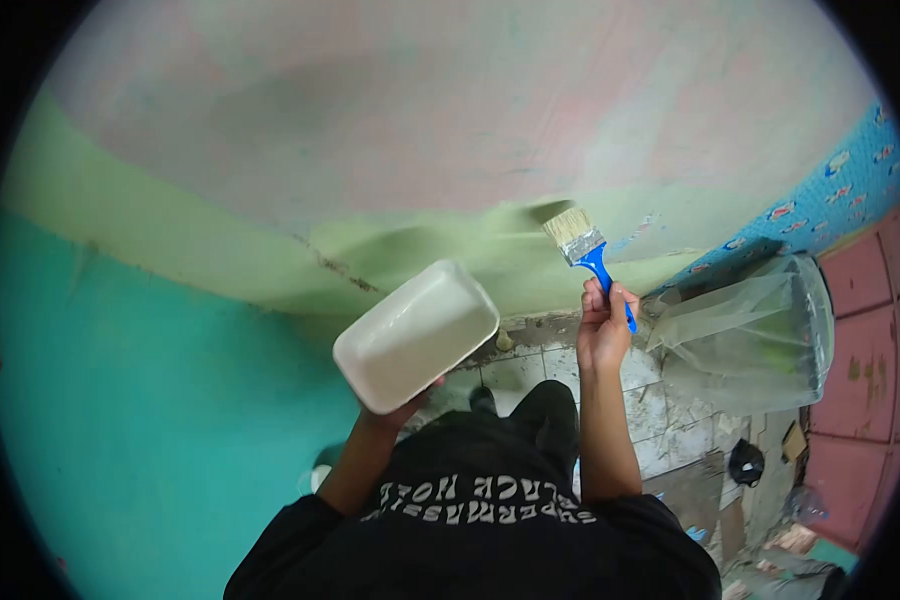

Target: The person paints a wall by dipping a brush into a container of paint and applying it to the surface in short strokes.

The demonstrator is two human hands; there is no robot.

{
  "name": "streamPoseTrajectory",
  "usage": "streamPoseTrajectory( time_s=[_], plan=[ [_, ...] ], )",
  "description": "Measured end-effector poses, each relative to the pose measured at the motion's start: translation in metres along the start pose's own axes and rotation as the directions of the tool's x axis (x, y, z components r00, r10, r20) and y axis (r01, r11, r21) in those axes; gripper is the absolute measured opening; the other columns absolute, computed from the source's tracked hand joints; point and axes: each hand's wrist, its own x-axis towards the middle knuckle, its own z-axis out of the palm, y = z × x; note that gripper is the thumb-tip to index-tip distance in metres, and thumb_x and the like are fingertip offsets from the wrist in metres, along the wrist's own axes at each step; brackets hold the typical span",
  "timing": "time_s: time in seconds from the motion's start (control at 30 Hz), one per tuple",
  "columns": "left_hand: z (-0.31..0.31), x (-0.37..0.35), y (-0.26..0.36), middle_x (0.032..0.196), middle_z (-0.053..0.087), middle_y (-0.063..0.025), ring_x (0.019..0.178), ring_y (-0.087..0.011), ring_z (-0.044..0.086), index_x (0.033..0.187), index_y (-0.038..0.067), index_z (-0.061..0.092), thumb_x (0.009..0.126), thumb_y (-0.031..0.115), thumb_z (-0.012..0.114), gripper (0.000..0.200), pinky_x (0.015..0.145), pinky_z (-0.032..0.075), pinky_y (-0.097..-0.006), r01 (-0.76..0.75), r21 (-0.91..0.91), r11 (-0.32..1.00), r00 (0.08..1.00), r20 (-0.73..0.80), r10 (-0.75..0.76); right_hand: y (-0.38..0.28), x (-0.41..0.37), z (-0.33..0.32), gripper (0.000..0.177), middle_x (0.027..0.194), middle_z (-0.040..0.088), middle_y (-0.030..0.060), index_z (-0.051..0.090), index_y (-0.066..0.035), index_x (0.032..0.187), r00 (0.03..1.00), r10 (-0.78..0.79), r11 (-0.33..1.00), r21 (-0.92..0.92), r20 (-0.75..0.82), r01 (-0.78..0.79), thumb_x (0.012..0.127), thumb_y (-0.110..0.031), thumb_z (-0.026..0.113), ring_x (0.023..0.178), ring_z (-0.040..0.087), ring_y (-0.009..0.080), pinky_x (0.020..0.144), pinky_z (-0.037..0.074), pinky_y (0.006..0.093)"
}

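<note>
My left hand (410,402) holds a white rectangular tray (415,335) from below, tilted, with its open side toward the camera. The tray hides most of the fingers. A paintbrush (591,262) is in my right hand (607,325), its blue handle pinched between thumb and fingers. Its pale bristles point up and to the left, close to the wall (450,130), which is whitish pink above and light green below. Whether the bristles touch the wall I cannot tell.
A large clear plastic-covered container (770,340) stands at the right, beside pink panels (855,390). Debris and a black bag (746,462) lie on the tiled floor (645,415). A turquoise wall (150,400) is on the left, and blue patterned covering (820,200) at upper right.
</note>
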Motion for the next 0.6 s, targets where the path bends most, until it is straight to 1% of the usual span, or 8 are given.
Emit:
streamPoseTrajectory(
  time_s=[0.03, 0.1, 0.17, 0.27, 0.4, 0.47, 0.5, 0.6],
  plan=[
    [-0.01, -0.001, 0.005, 0.137, 0.047, -0.0201, 0.114, -0.0438, 0.054, 0.141, 0.01, 0.041, 0.091, 0.041, 0.061, 0.062, 0.088, 0.052, -0.0563, 0.012, 0.088, 0.996, 0.999, 0.036, -0.015, 0.014, 0.006, 0.001, 0.011, 0.095, 0.069, 0.0174, 0.05, -0.007, 0.103, 0.999, -0.031, 0.999, 0.008, -0.034, 0.031, 0.097, -0.012, 0.058, 0.084, 0.07, 0.0235, 0.076, 0.056, 0.0313],
    [0.018, -0.007, 0.011, 0.134, 0.05, -0.0195, 0.11, -0.0417, 0.057, 0.139, 0.008, 0.044, 0.092, 0.039, 0.059, 0.058, 0.086, 0.053, -0.0554, -0.111, 0.139, 0.984, 0.991, 0.09, 0.099, 0.041, 0.023, 0.003, 0.014, 0.096, 0.067, 0.0179, 0.048, -0.006, 0.105, 0.991, -0.085, 0.996, 0.022, -0.108, 0.087, 0.097, -0.012, 0.057, 0.083, 0.069, 0.0241, 0.076, 0.055, 0.0306],
    [0.031, -0.014, 0.021, 0.133, 0.051, -0.0185, 0.11, -0.0399, 0.058, 0.137, 0.007, 0.046, 0.092, 0.04, 0.06, 0.057, 0.083, 0.055, -0.0555, -0.074, 0.034, 0.997, 0.997, -0.036, 0.075, 0.067, 0.035, -0.012, 0.014, 0.094, 0.066, 0.018, 0.045, -0.003, 0.104, 0.975, -0.149, 0.988, 0.012, -0.167, 0.153, 0.097, -0.009, 0.056, 0.08, 0.069, 0.024, 0.075, 0.055, 0.0312],
    [0.016, -0.024, 0.033, 0.134, 0.051, -0.0175, 0.112, -0.0391, 0.058, 0.137, 0.008, 0.046, 0.091, 0.04, 0.061, 0.058, 0.082, 0.056, -0.0548, -0.069, 0.138, 0.988, 0.994, -0.075, 0.08, 0.111, 0.051, -0.063, 0.014, 0.091, 0.065, 0.0168, 0.045, -0.002, 0.101, 0.945, -0.216, 0.976, -0.048, -0.245, 0.21, 0.096, -0.008, 0.057, 0.079, 0.069, 0.0229, 0.073, 0.055, 0.0317],
    [0.005, -0.008, 0.034, 0.138, 0.047, -0.0152, 0.117, -0.037, 0.056, 0.14, 0.01, 0.042, 0.091, 0.041, 0.061, 0.062, 0.084, 0.057, -0.0529, 0.02, 0.104, 0.994, 0.998, 0.055, -0.025, 0.147, 0.046, -0.127, 0.014, 0.09, 0.065, 0.0159, 0.046, -0.002, 0.099, 0.859, -0.252, 0.944, -0.309, -0.445, 0.117, 0.095, -0.006, 0.058, 0.078, 0.069, 0.022, 0.075, 0.054, 0.0319],
    [0.011, 0.001, 0.025, 0.141, 0.045, -0.0135, 0.119, -0.0357, 0.055, 0.143, 0.01, 0.038, 0.091, 0.041, 0.062, 0.065, 0.085, 0.057, -0.0507, 0.061, 0.058, 0.996, 0.992, 0.108, -0.067, 0.132, 0.038, -0.101, 0.013, 0.09, 0.065, 0.016, 0.045, -0.002, 0.099, 0.888, -0.296, 0.926, -0.334, -0.353, 0.175, 0.095, -0.006, 0.057, 0.079, 0.07, 0.0231, 0.075, 0.054, 0.0322],
    [0.011, 0.003, 0.022, 0.14, 0.047, -0.013, 0.119, -0.0348, 0.055, 0.142, 0.01, 0.04, 0.091, 0.04, 0.062, 0.063, 0.083, 0.057, -0.0501, 0.074, 0.068, 0.995, 0.993, 0.091, -0.08, 0.119, 0.034, -0.081, 0.013, 0.09, 0.065, 0.016, 0.045, -0.001, 0.099, 0.903, -0.31, 0.917, -0.344, -0.298, 0.202, 0.096, -0.006, 0.057, 0.08, 0.07, 0.0236, 0.075, 0.054, 0.0323],
    [0.009, 0.001, 0.018, 0.138, 0.051, -0.0114, 0.117, -0.0322, 0.058, 0.139, 0.01, 0.045, 0.09, 0.036, 0.061, 0.058, 0.079, 0.059, -0.0481, 0.095, 0.102, 0.99, 0.994, 0.035, -0.099, 0.076, 0.013, -0.007, 0.013, 0.09, 0.065, 0.016, 0.045, -0.001, 0.099, 0.908, -0.399, 0.903, -0.228, -0.127, 0.364, 0.096, -0.006, 0.057, 0.081, 0.071, 0.0256, 0.074, 0.054, 0.0324]
  ],
)
